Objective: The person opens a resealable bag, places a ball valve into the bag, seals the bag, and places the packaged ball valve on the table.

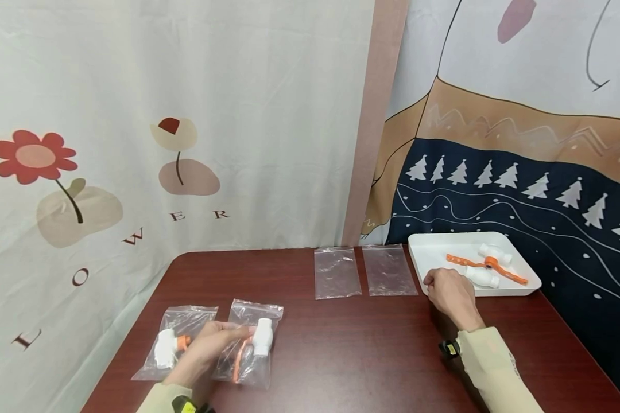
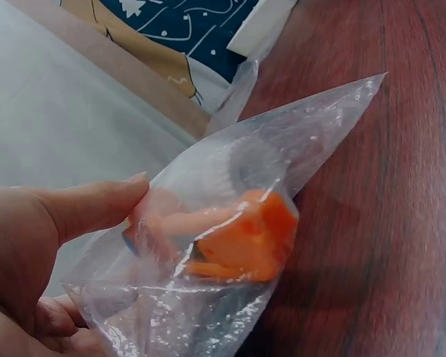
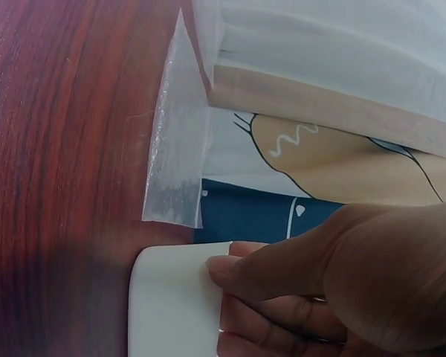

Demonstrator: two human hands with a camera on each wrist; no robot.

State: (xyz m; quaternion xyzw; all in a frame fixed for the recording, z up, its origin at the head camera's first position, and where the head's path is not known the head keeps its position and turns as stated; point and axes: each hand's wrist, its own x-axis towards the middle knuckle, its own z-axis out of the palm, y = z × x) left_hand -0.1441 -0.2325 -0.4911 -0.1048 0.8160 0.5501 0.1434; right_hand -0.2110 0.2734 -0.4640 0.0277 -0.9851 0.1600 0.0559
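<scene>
My left hand (image 1: 206, 347) pinches a clear zip bag (image 1: 253, 370) at the table's front left. In that bag are a white plastic fitting (image 1: 263, 337) and an orange part (image 2: 253, 238), seen blurred through the film in the left wrist view. Just left of it lies another zip bag (image 1: 152, 361), with a white fitting (image 1: 164, 349) and an orange piece (image 1: 183, 343) inside; my forearm overlaps its edge. My right hand (image 1: 452, 292) grips the near left rim of a white tray (image 1: 423, 246), thumb on one side and fingers curled on the other.
Inside the tray lie white fittings (image 1: 482, 277) and orange strips with holes (image 1: 511, 275). Two flat clear bags, one on the left (image 1: 337, 274) and one on the right (image 1: 390, 271), lie at the back of the dark red table (image 1: 351, 344). Printed curtains (image 1: 268, 143) hang behind.
</scene>
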